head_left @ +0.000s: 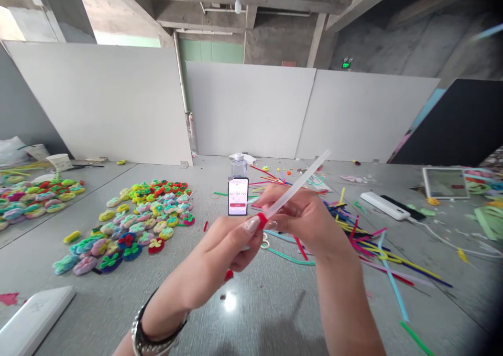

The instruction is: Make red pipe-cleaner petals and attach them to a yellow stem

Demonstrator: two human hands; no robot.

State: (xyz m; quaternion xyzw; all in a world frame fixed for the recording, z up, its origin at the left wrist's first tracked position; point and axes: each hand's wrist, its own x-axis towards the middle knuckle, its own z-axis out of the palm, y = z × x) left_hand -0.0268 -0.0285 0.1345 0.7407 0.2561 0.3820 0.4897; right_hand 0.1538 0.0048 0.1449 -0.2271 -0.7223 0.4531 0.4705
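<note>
A translucent white stick [296, 185] slants up and to the right in front of my hands. Wrapped around its lower end is a red pipe cleaner [262, 220]. My left hand [236, 240] pinches the red pipe cleaner against the stick with thumb and fingers. Close beside it, my right hand [302, 217] is closed, its fingertips at the red wrap behind the stick; a red end hangs below this hand. Exactly what the right fingertips grip is partly hidden.
Fluffy flower shapes [157, 214] cover the left of the grey table [251, 303]. A phone [238, 196] leans on a bottle [238, 166] ahead. Loose pipe cleaners [387, 256], a white power bank [384, 206] and a tablet [446, 183] lie right; a white box [37, 319] is at near left.
</note>
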